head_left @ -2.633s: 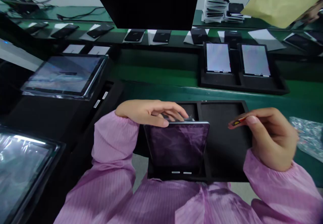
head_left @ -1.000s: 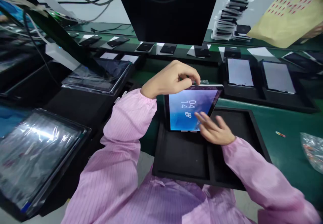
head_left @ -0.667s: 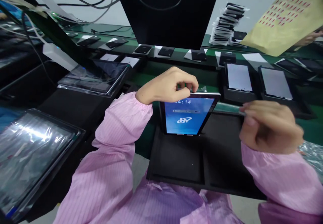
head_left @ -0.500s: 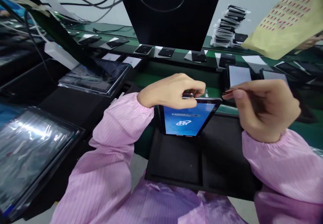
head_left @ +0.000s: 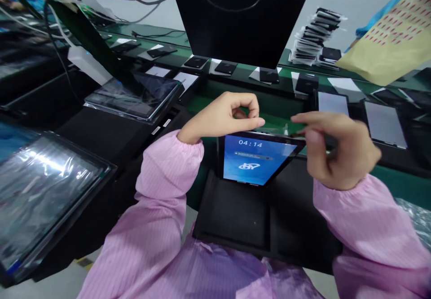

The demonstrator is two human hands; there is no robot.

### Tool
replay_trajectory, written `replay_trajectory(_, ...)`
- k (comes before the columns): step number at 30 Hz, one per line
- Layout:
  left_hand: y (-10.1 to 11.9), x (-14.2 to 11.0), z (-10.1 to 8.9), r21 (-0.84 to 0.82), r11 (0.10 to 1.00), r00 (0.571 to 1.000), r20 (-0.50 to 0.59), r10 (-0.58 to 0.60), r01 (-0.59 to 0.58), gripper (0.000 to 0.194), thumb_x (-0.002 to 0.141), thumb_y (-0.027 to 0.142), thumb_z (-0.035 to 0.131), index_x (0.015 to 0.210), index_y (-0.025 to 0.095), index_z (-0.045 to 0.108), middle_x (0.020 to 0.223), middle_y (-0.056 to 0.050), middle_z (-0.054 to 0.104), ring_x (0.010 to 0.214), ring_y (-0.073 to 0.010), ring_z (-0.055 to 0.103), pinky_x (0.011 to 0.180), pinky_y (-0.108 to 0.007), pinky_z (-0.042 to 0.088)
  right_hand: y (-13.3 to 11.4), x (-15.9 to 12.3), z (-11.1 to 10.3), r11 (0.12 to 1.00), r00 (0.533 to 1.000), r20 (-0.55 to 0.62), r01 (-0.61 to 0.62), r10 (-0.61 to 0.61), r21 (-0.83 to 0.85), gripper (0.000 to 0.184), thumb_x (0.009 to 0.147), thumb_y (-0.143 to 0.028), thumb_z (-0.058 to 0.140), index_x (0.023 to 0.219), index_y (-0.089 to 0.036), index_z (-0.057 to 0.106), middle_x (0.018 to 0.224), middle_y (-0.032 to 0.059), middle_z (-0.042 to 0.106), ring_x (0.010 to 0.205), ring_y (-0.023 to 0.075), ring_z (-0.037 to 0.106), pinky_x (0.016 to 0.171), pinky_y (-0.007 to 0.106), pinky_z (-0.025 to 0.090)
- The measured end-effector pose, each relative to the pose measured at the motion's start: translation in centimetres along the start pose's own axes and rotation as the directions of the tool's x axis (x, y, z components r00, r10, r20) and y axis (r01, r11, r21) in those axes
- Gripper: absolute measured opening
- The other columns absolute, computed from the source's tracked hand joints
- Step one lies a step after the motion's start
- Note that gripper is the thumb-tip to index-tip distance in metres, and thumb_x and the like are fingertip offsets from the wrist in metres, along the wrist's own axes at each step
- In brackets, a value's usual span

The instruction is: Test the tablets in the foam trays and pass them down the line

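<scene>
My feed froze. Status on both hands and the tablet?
Left hand pinching tablet top edge. Right hand at its top right corner, blurred. Tablet lit, propped in black tray. Nothing blocking.

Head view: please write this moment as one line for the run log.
left hand: at top edge of lit tablet | right hand: beside tablet's top right corner | tablet: tilted up in black tray

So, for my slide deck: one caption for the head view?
Left hand and right hand at the lit tablet's top edge.

1. Left hand (head_left: 222,117) is bare; a pink, finely striped sleeve gathers at its wrist.
2. Right hand (head_left: 336,151) is bare, with a matching pink striped sleeve and elastic cuff.
</scene>
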State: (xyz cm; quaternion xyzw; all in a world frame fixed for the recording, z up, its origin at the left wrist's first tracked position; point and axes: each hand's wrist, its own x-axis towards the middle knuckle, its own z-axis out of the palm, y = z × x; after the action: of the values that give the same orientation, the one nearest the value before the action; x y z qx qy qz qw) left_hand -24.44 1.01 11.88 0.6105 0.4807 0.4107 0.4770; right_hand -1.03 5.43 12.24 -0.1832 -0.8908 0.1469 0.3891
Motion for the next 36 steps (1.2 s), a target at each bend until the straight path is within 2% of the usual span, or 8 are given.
replay_trajectory(3,-1.5,-0.8,0.9,-0.106,0.994,0.965,-0.264,0.007,-0.037,0.022,0.080,0.014,0.065,0.065,0.017,0.049,0.068,0.002,0.057,0.062,-0.0080,0.059,0.057,-0.020,0.048,-0.4,-3.2,1.2,0.890,0.945,0.047,0.320,-0.323,-0.325,0.015,0.088,-0.017,0.057,0.078,-0.022,0.048,0.115,0.0062,0.074,0.125,0.0194,0.061,0.115,0.038,0.040)
replay_trajectory(6,-2.8,-0.7,1.7,-0.147,0.984,0.915,-0.402,0.033,-0.100,0.022,0.076,0.005,0.060,0.060,0.017,0.049,0.064,0.003,0.056,0.057,-0.0067,0.059,0.054,-0.018,0.049,-1.3,-6.8,3.1,0.780,0.962,0.110,0.266,-0.248,-0.566,0.016,0.091,-0.016,0.052,0.077,-0.022,0.045,0.121,0.0081,0.071,0.130,0.0159,0.056,0.125,0.040,0.021)
replay_trajectory(9,-3.1,-0.6,1.8,-0.176,0.976,0.903,-0.429,0.038,-0.125,0.023,0.075,0.004,0.060,0.059,0.017,0.049,0.063,0.004,0.057,0.056,-0.0068,0.059,0.054,-0.019,0.050,-2.6,-9.6,4.4,0.825,0.981,0.148,0.186,-0.125,-0.534,0.016,0.094,-0.017,0.046,0.079,-0.021,0.046,0.115,0.0097,0.073,0.121,0.0153,0.063,0.123,0.041,0.022)
replay_trajectory(12,-3.0,-0.9,1.5,-0.215,0.967,0.929,-0.367,0.048,-0.135,0.025,0.079,0.012,0.065,0.061,0.017,0.048,0.066,0.003,0.057,0.059,-0.0089,0.062,0.057,-0.022,0.053,-3.8,-10.8,4.0,0.859,0.940,0.221,0.329,-0.260,-0.391,0.017,0.096,-0.018,0.044,0.080,-0.022,0.045,0.105,0.0055,0.076,0.114,0.0104,0.066,0.121,0.038,0.025)
replay_trajectory(17,-3.2,-1.5,1.3,-0.145,0.970,0.929,-0.343,0.138,-0.197,0.030,0.084,0.024,0.067,0.063,0.019,0.046,0.068,0.002,0.055,0.063,-0.0104,0.059,0.057,-0.024,0.050,-3.7,-7.8,2.6,0.873,0.957,0.079,0.289,-0.280,-0.392,0.023,0.096,-0.024,0.048,0.073,-0.022,0.045,0.108,0.0001,0.076,0.112,0.0099,0.067,0.122,0.037,0.020)
replay_trajectory(22,-3.9,-1.3,1.5,-0.117,0.974,0.922,-0.363,0.139,-0.193,0.028,0.084,0.022,0.062,0.063,0.019,0.044,0.065,0.002,0.052,0.059,-0.0103,0.054,0.054,-0.025,0.045,-2.7,-4.3,4.8,0.801,0.895,0.057,0.423,-0.443,-0.424,0.019,0.090,-0.026,0.058,0.075,-0.024,0.047,0.103,-0.0037,0.077,0.102,0.0117,0.070,0.085,0.033,0.047)
replay_trajectory(28,-4.2,-1.0,1.4,-0.136,0.969,0.917,-0.371,0.144,-0.207,0.030,0.081,0.021,0.062,0.061,0.019,0.040,0.062,0.003,0.045,0.057,-0.0094,0.049,0.053,-0.025,0.042,-2.1,-4.2,7.6,0.719,0.833,0.098,0.524,-0.545,-0.456,0.020,0.089,-0.028,0.060,0.074,-0.023,0.047,0.104,0.0019,0.077,0.103,0.0123,0.070,0.066,0.029,0.048)
replay_trajectory(36,-3.9,-1.2,1.4,-0.146,0.963,0.912,-0.378,0.157,-0.226,0.030,0.080,0.014,0.060,0.059,0.019,0.039,0.062,0.003,0.043,0.057,-0.0093,0.047,0.052,-0.026,0.039,-1.4,-3.6,7.7,0.679,0.793,0.136,0.584,-0.593,-0.444,0.018,0.087,-0.028,0.059,0.072,-0.024,0.050,0.100,0.0051,0.077,0.099,0.0138,0.069,0.059,0.028,0.048)
